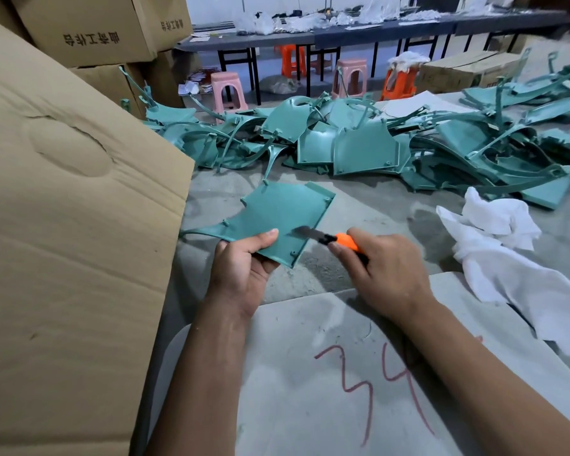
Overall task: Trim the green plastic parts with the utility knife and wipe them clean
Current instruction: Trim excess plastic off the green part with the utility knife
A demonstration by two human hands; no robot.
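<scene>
My left hand (244,261) grips the near edge of a flat green plastic part (283,212), thumb on top, holding it tilted above the grey table. My right hand (385,268) grips an orange utility knife (343,241); its dark blade lies against the part's right near surface. A crumpled white cloth (504,255) lies on the table to the right of my right hand, untouched.
A large pile of green plastic parts (369,143) spreads across the far table. A big cardboard box (63,225) stands close on the left, more boxes behind it. A white sheet (326,373) marked in red lies under my forearms. Plastic stools (227,90) and benches stand beyond.
</scene>
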